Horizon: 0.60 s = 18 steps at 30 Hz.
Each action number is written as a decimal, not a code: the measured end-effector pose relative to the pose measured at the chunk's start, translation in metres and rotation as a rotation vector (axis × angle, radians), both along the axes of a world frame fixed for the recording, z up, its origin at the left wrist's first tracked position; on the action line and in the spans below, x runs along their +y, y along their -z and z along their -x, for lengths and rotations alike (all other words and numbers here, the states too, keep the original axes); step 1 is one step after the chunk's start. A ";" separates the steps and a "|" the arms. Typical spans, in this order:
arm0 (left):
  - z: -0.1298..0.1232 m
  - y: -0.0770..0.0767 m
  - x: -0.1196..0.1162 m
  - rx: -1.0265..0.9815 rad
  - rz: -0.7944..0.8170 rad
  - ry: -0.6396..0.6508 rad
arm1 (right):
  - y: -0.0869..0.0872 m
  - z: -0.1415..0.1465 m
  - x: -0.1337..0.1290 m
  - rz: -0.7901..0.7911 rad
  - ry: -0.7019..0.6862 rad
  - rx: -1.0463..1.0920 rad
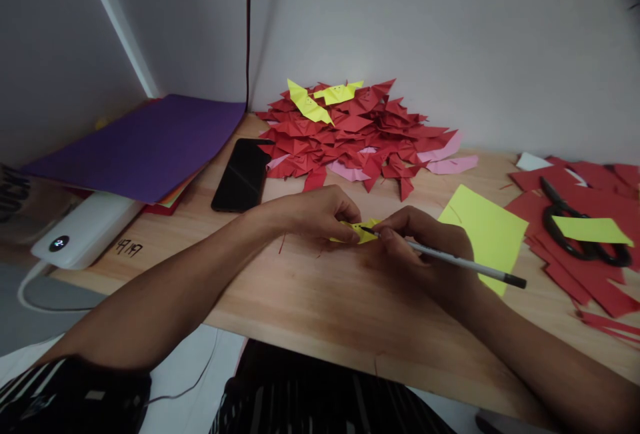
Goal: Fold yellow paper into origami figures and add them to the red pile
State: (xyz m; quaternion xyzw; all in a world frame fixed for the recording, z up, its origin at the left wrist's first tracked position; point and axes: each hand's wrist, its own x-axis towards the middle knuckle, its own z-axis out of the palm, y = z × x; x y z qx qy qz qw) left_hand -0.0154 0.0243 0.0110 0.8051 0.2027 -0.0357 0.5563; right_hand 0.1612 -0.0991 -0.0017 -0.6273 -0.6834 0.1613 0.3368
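Note:
Near the middle of the wooden table, my left hand [323, 213] is closed on a small folded yellow paper piece [367, 233], pinning it to the wood with the fingertips. My right hand [430, 244] grips a white pen [463, 263] with a dark end cap. Its dark tip touches or hovers just over the yellow fold; I cannot tell which. Part of the fold is hidden by my fingers. Beyond my hands lies a heap of folded red papers [350, 131]. Two yellow folded papers [307, 104] with small drawn marks rest on top of the heap.
A yellow sheet [487, 231] lies right of my right hand. Further right, black-handled scissors [570, 237] rest on red paper scraps [610, 274] under a yellow strip [593, 229]. On the left are a black phone [241, 175], a purple sheet [155, 144] and a white power bank [87, 231].

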 end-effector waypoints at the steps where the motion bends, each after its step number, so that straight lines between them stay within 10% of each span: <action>1: 0.000 0.000 0.000 -0.004 0.003 0.001 | 0.000 0.000 0.000 0.003 -0.001 0.005; 18: 0.000 0.001 0.001 -0.014 -0.015 -0.009 | -0.001 -0.002 -0.002 -0.055 -0.008 -0.011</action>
